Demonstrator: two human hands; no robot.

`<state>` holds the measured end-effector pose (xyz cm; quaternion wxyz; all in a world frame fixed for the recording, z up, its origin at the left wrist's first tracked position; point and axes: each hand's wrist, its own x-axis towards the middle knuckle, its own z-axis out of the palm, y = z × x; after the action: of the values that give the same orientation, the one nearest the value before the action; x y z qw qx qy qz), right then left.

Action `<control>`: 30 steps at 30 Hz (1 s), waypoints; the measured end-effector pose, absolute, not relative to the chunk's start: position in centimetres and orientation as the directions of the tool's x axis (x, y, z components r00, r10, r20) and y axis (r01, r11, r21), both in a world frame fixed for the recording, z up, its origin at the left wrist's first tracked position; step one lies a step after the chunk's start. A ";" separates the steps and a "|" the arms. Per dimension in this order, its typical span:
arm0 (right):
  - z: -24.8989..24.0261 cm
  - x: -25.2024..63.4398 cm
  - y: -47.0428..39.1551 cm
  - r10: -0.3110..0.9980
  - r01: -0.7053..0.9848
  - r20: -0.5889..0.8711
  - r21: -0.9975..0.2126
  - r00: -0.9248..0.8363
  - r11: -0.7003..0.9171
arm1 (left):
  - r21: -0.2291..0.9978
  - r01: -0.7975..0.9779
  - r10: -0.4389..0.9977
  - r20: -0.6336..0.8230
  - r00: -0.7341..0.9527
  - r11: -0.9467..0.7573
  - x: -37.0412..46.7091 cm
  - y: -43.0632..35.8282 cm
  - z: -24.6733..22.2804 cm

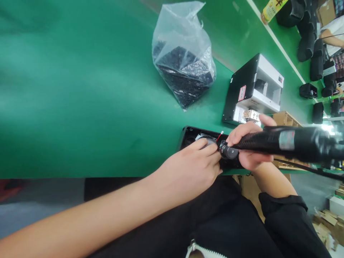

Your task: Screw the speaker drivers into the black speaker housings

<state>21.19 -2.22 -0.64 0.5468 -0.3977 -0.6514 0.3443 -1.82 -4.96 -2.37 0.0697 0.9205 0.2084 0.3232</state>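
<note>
Black oblong housing (185,133), open top, holds a silvery-rimmed round part (205,138), a small dark round part (231,152) and a red wire (219,136), lying along the surface's (102,107) near edge. Left hand (195,166) has bent fingers over the larger part, grip or mere contact can't tell; right hand (245,131) has fingers clamped around black driver (266,139), its end near the small part. Green room extends left, bag (185,68) lies beyond, machine (248,87) beyond and right.
</note>
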 end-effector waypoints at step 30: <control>4.0 24.2 6.4 0.567 0.276 0.820 -0.563 0.074 0.779 | 0.197 0.271 0.335 0.580 0.743 -0.942 -1.6 -3.5 -1.9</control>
<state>24.20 6.39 4.02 0.6623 -0.3138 -0.6714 0.1100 -1.61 -3.47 -1.94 0.0501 0.9321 0.1626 0.3198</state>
